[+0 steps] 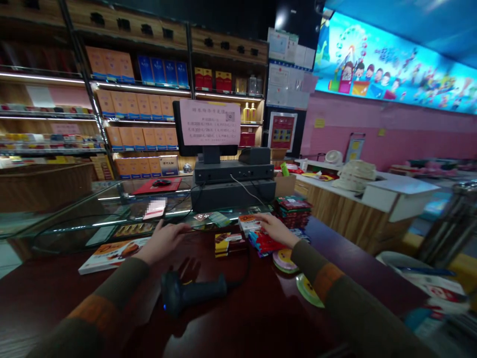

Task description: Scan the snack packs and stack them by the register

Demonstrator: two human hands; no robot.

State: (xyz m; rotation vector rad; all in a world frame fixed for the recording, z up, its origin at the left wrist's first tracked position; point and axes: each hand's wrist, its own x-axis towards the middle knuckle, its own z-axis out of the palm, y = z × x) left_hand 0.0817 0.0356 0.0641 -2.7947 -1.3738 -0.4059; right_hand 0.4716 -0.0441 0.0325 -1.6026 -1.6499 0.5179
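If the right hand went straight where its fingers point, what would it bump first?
For the right hand, probably the small white box by its fingers, though I can't tell whether they touch it.

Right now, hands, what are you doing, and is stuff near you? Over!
Left hand open, above the dark counter. Right hand at the small white box, over red packets. Scanner lying nearer than both hands.

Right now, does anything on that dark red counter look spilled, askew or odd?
Nothing looks spilled. The flat white box with orange print sits slanted, and the black handheld scanner lies on its side: slightly untidy, hardly strange.
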